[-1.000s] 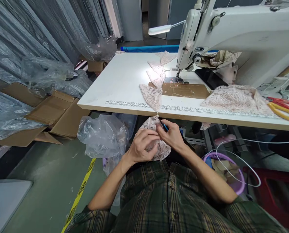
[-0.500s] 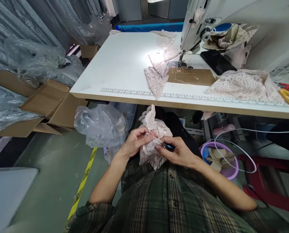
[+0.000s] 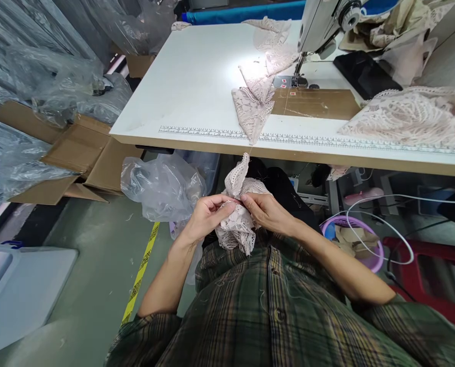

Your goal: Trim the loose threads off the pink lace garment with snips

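My left hand [image 3: 204, 218] and my right hand [image 3: 267, 212] both pinch a bunched piece of pale pink lace [image 3: 237, 224] held over my lap, below the table's front edge. A thread runs from this lace up to a chain of lace pieces [image 3: 253, 104] lying on the white sewing table [image 3: 196, 81]. That chain leads back to the needle of the white sewing machine [image 3: 326, 20]. Whatever small tool my right hand may hold is hidden by its fingers.
A heap of pink lace [image 3: 410, 120] lies at the table's right. A brown card [image 3: 315, 103] sits by the needle. Under the table are a clear plastic bag [image 3: 162, 188], a purple basket [image 3: 359, 247], white cable and a red stool [image 3: 429, 275]. Cardboard boxes [image 3: 85, 163] stand left.
My head has tipped down, so the table sits higher in view. Both hands drew closer together on the lace; the blue-tipped tool seen in my right hand is now out of sight.
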Demonstrator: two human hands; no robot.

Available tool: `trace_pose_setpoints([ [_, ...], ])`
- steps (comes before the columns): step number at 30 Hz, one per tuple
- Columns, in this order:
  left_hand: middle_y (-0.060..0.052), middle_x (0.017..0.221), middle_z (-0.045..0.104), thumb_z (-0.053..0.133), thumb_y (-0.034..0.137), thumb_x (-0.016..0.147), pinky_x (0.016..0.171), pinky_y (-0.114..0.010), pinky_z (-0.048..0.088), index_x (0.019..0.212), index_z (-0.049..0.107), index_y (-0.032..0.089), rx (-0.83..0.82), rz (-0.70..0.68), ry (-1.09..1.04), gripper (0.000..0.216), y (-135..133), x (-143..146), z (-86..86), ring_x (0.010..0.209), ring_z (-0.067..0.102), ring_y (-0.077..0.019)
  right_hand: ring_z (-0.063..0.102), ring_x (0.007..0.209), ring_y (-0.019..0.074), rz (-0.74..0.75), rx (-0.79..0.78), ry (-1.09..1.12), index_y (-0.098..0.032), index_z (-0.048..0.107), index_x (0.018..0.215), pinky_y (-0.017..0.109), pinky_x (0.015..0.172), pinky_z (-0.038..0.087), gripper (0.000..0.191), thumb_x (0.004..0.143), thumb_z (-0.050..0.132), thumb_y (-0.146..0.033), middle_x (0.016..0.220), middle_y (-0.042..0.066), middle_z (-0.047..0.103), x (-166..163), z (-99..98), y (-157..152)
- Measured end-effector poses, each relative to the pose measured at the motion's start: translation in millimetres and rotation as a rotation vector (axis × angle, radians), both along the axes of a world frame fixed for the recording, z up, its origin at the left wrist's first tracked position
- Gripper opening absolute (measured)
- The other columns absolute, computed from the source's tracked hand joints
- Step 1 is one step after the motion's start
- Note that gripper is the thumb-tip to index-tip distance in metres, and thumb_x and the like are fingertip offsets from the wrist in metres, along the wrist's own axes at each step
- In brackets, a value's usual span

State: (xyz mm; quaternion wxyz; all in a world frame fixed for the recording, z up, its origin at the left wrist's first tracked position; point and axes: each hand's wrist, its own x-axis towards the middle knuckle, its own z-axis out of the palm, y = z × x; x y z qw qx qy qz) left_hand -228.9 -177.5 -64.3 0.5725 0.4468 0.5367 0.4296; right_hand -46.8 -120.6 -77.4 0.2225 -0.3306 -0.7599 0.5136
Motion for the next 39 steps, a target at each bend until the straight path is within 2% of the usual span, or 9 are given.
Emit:
trace_pose_setpoints([
  [7, -0.006, 0.081, 0.072, 0.074, 0.042, 0.078, 0.062, -0.024, 0.046, 0.086, 0.075, 0.016, 0.015, 0.008, 0.062, 0.028, 3, 0, 1.2, 0.069, 0.061, -0.0145, 0.043, 0.056, 0.012, -0.111, 0.049, -0.024, -0.021, 0.053, 0.073, 0.027, 0.058, 0.032, 0.05, 0.099, 0.032, -0.058, 0.059, -0.003, 0.05, 0, -6.4, -1],
  [11, -0.003, 0.073, 0.069, 0.075, 0.041, 0.076, 0.057, -0.022, 0.042, 0.08, 0.073, 0.015, -0.009, 0.007, 0.039, 0.027, 4, 1, 2.1, 0.061, 0.055, -0.0114, 0.039, 0.054, 0.0117, -0.067, 0.097, -0.051, -0.022, 0.047, 0.067, 0.027, 0.056, 0.028, 0.052, 0.099, 0.03, -0.059, 0.057, -0.003, 0.047, 1, -5.3, -3],
  [17, -0.002, 0.072, 0.068, 0.077, 0.038, 0.073, 0.056, -0.02, 0.039, 0.079, 0.075, 0.016, -0.024, 0.019, 0.021, 0.023, 4, 1, -1.0, 0.061, 0.053, -0.0095, 0.038, 0.053, 0.0119, -0.187, 0.095, -0.042, -0.021, 0.052, 0.068, 0.027, 0.055, 0.028, 0.049, 0.098, 0.034, -0.056, 0.056, -0.003, 0.044, -5, -15.4, -4],
  [20, -0.003, 0.074, 0.069, 0.076, 0.04, 0.073, 0.056, -0.021, 0.037, 0.082, 0.076, 0.016, -0.036, 0.028, 0.062, 0.025, 4, -2, -5.4, 0.061, 0.052, -0.0104, 0.042, 0.057, 0.0124, -0.344, 0.045, 0.062, -0.021, 0.057, 0.078, 0.026, 0.056, 0.034, 0.042, 0.096, 0.039, -0.054, 0.061, -0.003, 0.046, -1, -26.4, -1],
  [23, -0.003, 0.072, 0.068, 0.077, 0.042, 0.072, 0.056, -0.021, 0.036, 0.081, 0.075, 0.015, -0.056, 0.031, 0.065, 0.028, 7, -4, -9.6, 0.062, 0.052, -0.0107, 0.046, 0.063, 0.0128, -0.598, 0.103, 0.186, -0.02, 0.057, 0.088, 0.025, 0.058, 0.039, 0.034, 0.09, 0.051, -0.054, 0.072, -0.002, 0.05, 2, -35.9, 13],
  [25, -0.003, 0.073, 0.068, 0.077, 0.042, 0.071, 0.056, -0.021, 0.036, 0.08, 0.075, 0.015, -0.06, 0.033, 0.053, 0.029, 9, -5, -10.7, 0.063, 0.052, -0.011, 0.046, 0.065, 0.0125, -0.672, 0.141, 0.238, -0.019, 0.059, 0.099, 0.026, 0.059, 0.042, 0.036, 0.084, 0.059, -0.052, 0.08, 0.0, 0.052, 0, -40.0, 28],
  [28, -0.003, 0.073, 0.068, 0.078, 0.042, 0.07, 0.056, -0.02, 0.036, 0.079, 0.076, 0.015, -0.066, 0.035, 0.043, 0.029, 13, -5, -9.7, 0.063, 0.052, -0.0113, 0.045, 0.065, 0.0121, -0.66, 0.147, 0.249, -0.017, 0.062, 0.102, 0.027, 0.062, 0.043, 0.04, 0.08, 0.064, -0.05, 0.087, 0.002, 0.054, -7, -43.1, 47],
  [33, -0.002, 0.069, 0.066, 0.077, 0.043, 0.072, 0.056, -0.02, 0.035, 0.08, 0.076, 0.015, -0.051, 0.037, 0.078, 0.029, 14, -11, -5.8, 0.062, 0.051, -0.0106, 0.046, 0.063, 0.0122, -0.608, 0.111, 0.261, -0.019, 0.06, 0.074, 0.026, 0.061, 0.042, 0.031, 0.08, 0.062, -0.049, 0.077, 0.002, 0.055, -13, -49.4, 50],
  [39, -0.003, 0.069, 0.067, 0.074, 0.042, 0.074, 0.058, -0.021, 0.037, 0.078, 0.075, 0.015, 0.022, 0.097, 0.158, 0.027, 19, -17, -1.2, 0.062, 0.053, -0.0121, 0.054, 0.066, 0.0133, -0.657, 0.05, 0.351, -0.02, 0.053, 0.093, 0.027, 0.059, 0.047, 0.034, 0.08, 0.058, -0.052, 0.092, 0.006, 0.062, -17, -57.5, 56],
])
